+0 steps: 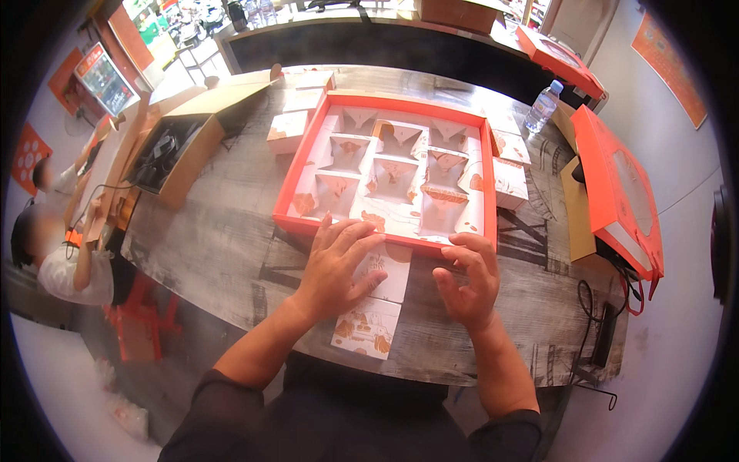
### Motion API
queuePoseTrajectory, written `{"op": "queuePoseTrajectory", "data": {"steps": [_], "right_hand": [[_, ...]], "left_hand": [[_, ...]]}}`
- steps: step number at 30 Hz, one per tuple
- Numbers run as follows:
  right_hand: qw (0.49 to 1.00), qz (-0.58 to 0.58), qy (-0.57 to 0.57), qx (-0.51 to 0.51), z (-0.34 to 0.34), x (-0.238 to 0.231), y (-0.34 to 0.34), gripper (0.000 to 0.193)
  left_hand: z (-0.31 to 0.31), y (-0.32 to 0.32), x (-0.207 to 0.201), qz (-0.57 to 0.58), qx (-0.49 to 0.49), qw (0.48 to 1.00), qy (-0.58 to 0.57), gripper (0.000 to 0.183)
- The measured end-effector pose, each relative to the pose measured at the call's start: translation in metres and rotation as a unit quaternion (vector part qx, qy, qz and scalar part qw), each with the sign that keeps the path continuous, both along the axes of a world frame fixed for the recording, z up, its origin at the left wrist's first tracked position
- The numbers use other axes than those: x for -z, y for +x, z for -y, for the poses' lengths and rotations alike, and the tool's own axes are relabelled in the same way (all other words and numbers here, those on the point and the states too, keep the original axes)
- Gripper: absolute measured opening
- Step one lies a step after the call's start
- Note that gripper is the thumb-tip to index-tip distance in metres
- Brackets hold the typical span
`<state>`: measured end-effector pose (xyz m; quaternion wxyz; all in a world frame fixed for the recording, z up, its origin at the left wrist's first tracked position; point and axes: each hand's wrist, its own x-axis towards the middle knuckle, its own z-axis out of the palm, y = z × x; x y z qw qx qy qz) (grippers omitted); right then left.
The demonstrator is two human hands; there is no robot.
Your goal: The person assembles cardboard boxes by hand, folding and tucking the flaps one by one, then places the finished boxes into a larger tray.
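Note:
A large red gift box [286,192] lies on the table in front of me. A white printed insert [385,218] with several square openings fills it. My left hand [332,269] is open, its fingers stretched to the near rim and its thumb over a small white printed box [392,279]. My right hand [471,285] is open too, fingers loosely bent and apart by the near right corner, holding nothing. Closest to me lies another small white box [366,329] with gold print. More small boxes [286,129] stand left of the red box, and several [509,183] on its right.
An open carton [181,158] with dark contents stands at the table's left. On the right are a water bottle [543,106], a red lid with a clear window [620,196] and a cable [589,308]. Two other people [77,269] sit at far left, near a red stool [138,323].

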<state>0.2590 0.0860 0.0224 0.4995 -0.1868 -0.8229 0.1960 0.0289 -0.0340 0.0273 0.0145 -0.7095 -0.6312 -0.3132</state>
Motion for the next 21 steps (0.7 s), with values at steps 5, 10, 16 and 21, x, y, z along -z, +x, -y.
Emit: {"op": "queuePoseTrajectory", "data": {"steps": [5, 10, 16, 21], "right_hand": [[0.999, 0.014, 0.047, -0.006, 0.001, -0.006, -0.003, 0.025], [0.997, 0.030, 0.078, 0.002, 0.001, -0.010, -0.002, 0.028], [0.978, 0.178, 0.014, -0.110, 0.026, -0.021, -0.011, 0.047], [0.946, 0.301, 0.008, -0.119, 0.035, -0.022, -0.014, 0.055]], "left_hand": [[0.018, 0.003, -0.004, 0.013, 0.007, 1.000, -0.009, 0.055], [0.052, 0.001, -0.011, 0.071, 0.090, 0.993, -0.014, 0.071], [0.099, 0.015, -0.014, 0.044, 0.134, 0.982, -0.122, 0.089], [0.109, 0.017, 0.009, 0.036, 0.111, 0.989, -0.088, 0.079]]}}
